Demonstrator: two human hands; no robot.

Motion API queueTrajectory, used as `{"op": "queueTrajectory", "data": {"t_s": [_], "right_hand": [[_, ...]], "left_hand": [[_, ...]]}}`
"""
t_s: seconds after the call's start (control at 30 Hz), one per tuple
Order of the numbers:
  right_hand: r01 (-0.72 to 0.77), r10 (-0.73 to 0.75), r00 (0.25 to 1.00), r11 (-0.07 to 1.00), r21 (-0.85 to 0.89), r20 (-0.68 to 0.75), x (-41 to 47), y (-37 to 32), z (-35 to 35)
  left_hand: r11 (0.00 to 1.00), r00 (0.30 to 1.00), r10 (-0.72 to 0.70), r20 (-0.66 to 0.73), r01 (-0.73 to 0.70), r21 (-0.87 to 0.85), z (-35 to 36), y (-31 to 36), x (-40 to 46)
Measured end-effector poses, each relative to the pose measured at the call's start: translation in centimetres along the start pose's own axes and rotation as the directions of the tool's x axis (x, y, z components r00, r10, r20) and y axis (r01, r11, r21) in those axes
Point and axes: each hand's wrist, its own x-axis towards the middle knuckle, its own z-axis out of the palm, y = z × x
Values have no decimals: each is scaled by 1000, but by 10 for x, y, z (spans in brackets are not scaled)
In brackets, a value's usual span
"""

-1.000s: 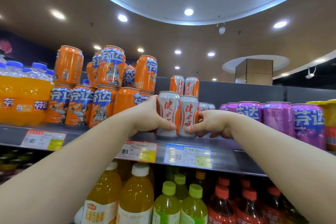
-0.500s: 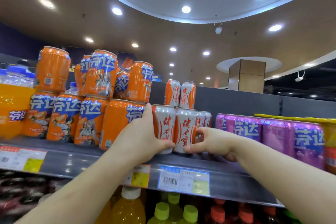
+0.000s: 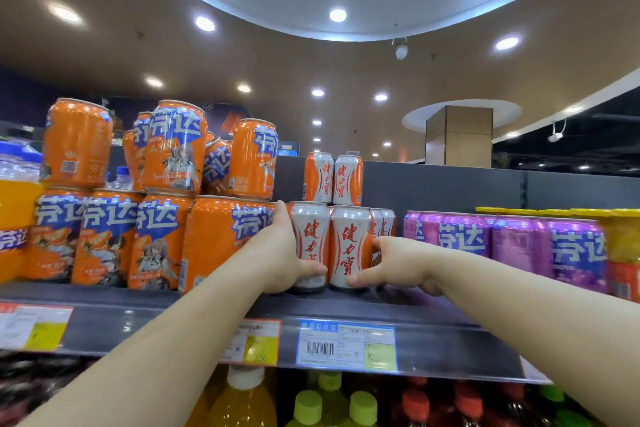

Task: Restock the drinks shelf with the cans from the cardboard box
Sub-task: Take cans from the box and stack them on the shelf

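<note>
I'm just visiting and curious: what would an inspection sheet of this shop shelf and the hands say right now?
Surface: dark shelf, price tags along its front edge.
Job's things: two white-and-orange cans, left can and right can, upright at the shelf front; two more stacked behind.
Clutter: orange cans stacked in two tiers at left, purple cans at right.
Grippers: left hand wraps the left can; right hand grips the right can low, fingers around it.
Cables: nothing seen.
Surroundings: bottles below, ceiling lights above; cardboard box not in view.

A shop: stacked drink cans [image 3: 162, 218] fill a shelf [image 3: 433, 333] edged with price labels [image 3: 346, 345], bottles [image 3: 332, 406] below it.
</note>
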Motion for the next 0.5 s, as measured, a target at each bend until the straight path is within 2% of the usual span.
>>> {"op": "queueTrajectory", "data": {"t_s": [0.33,0.5], "right_hand": [[14,-14,1000,999,-43,-10,-7,0,-2],[-8,5,1000,990,-140,-18,-9,-3,-4]], "left_hand": [[999,999,28,44,-30,33,-4,3,-9],[981,1000,28,-14,-25,193,-1,13,-16]]}}
